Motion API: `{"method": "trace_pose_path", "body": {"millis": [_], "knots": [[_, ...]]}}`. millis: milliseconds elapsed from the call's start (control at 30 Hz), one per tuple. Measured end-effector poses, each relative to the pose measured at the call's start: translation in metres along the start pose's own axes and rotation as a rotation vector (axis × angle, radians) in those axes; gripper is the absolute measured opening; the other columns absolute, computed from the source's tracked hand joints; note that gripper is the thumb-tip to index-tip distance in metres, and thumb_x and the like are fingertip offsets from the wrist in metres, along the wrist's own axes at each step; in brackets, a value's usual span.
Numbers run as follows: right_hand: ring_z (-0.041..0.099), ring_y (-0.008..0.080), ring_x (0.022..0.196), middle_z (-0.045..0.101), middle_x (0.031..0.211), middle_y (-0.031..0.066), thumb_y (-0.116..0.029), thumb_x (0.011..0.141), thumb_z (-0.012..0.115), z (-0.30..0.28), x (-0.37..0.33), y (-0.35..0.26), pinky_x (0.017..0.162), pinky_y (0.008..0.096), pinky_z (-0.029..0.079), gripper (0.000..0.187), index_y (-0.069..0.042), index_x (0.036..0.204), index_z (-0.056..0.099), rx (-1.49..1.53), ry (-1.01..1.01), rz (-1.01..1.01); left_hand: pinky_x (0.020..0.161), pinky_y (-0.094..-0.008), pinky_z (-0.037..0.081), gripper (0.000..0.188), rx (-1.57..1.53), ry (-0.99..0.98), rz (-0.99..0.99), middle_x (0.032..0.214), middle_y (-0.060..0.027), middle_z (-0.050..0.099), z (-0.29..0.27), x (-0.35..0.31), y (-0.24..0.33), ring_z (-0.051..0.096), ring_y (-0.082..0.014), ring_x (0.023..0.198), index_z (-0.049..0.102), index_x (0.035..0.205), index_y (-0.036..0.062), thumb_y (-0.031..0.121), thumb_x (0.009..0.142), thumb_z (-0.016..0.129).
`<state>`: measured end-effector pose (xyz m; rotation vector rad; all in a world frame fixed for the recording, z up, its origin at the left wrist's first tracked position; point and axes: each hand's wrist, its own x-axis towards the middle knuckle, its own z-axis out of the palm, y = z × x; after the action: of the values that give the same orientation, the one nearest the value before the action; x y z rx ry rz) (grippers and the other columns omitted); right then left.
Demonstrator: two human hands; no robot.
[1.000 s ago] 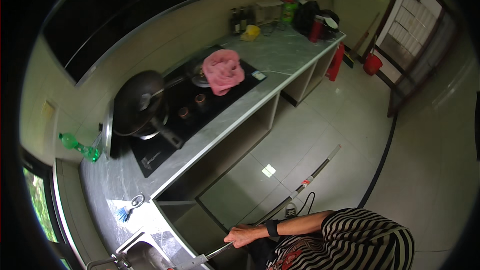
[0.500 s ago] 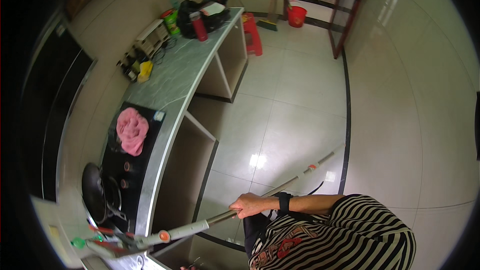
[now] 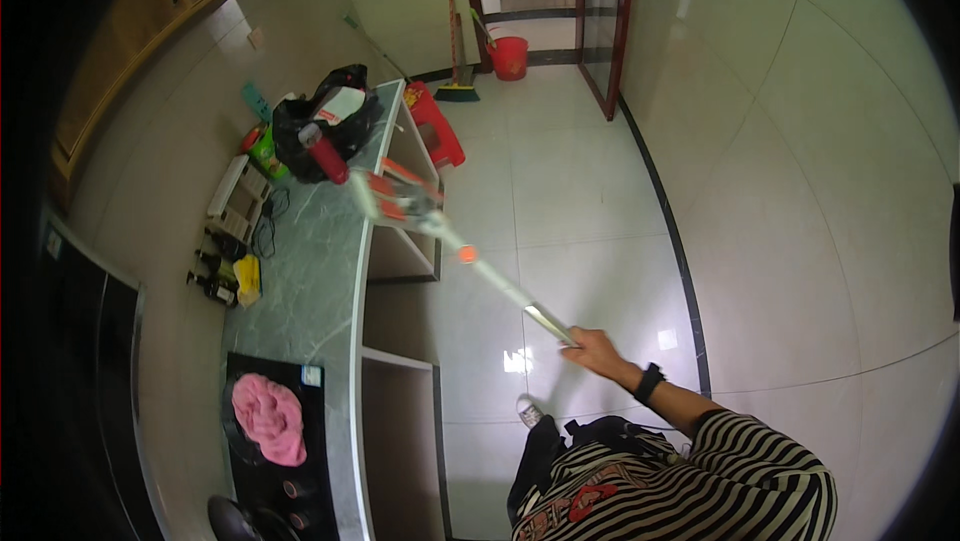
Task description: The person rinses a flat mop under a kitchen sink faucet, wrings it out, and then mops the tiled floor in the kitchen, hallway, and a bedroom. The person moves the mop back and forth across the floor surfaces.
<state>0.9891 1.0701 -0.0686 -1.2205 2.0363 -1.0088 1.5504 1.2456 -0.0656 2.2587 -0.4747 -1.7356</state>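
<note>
My right hand [image 3: 597, 352] is closed round the metal pole of a mop [image 3: 510, 291]. The pole is pale grey with an orange round button, and it slants up and left over the floor. At its far end the grey and orange mop head [image 3: 405, 199] is raised, blurred by motion, and overlaps the counter's front edge in the picture. Whether it touches the counter I cannot tell. Just behind the head stands a red bottle [image 3: 325, 155]. My left hand is out of view.
Along the left runs a grey counter [image 3: 310, 306] bearing a black bag [image 3: 345, 111], dark bottles [image 3: 212, 289] and a pink cloth [image 3: 270, 421] on a black stove. A red stool [image 3: 435, 126], broom [image 3: 457, 93] and red bucket [image 3: 509, 59] stand near the open door [image 3: 605, 31].
The mop head has swung from the near-left sink area up and away along the counter. My right hand moved right and up with the pole. The view has shifted; a shoe now shows.
</note>
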Motion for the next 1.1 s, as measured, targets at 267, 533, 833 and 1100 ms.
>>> {"method": "trace_pose_path", "body": {"millis": [267,533,833,1100], "knots": [[0.061,0.0413,0.080,0.064,0.081,0.0216,-0.030,0.072,0.066,-0.044,-0.047,0.084,0.072,0.0487,0.049,0.034,-0.002,0.088,0.057,-0.333,0.090,0.465,0.090,-0.0444,0.043,0.042,1.613,-0.479,0.457,0.119,-0.0151,0.057,0.011,0.174,0.109,0.055,-0.0355,0.105,0.058,0.119,0.0118,0.041,0.089,0.051],[0.063,0.0335,0.063,0.062,0.064,0.0207,-0.024,0.068,0.070,-0.040,-0.150,0.162,0.058,0.0421,0.050,0.029,0.003,0.068,0.061,-0.149,0.085,1.042,0.079,-0.0428,0.049,0.028,1.465,-0.396,1.151,0.102,-0.0144,0.062,0.183,0.103,0.372,0.060,-0.0359,0.093,0.063,0.101,0.0091,0.033,0.087,0.058],[0.060,0.0275,0.055,0.060,0.055,0.0051,-0.035,0.074,0.063,-0.019,-0.177,0.267,0.055,0.0456,0.047,0.024,-0.018,0.058,0.066,-0.629,-0.161,0.740,0.086,-0.0394,0.047,0.036,1.069,-0.431,1.258,0.117,-0.0160,0.060,0.413,0.118,0.478,0.060,-0.0340,0.098,0.058,0.115,0.0097,0.035,0.090,0.054],[0.062,0.0359,0.070,0.064,0.074,0.0201,-0.025,0.071,0.065,-0.139,0.008,0.163,0.063,0.0464,0.047,0.022,-0.004,0.072,0.068,0.083,0.302,1.244,0.063,-0.0320,0.050,0.036,1.220,-0.376,0.179,0.096,-0.0054,0.064,0.427,0.202,0.476,0.061,-0.0164,0.077,0.061,0.114,0.0150,0.038,0.088,0.054]]}}
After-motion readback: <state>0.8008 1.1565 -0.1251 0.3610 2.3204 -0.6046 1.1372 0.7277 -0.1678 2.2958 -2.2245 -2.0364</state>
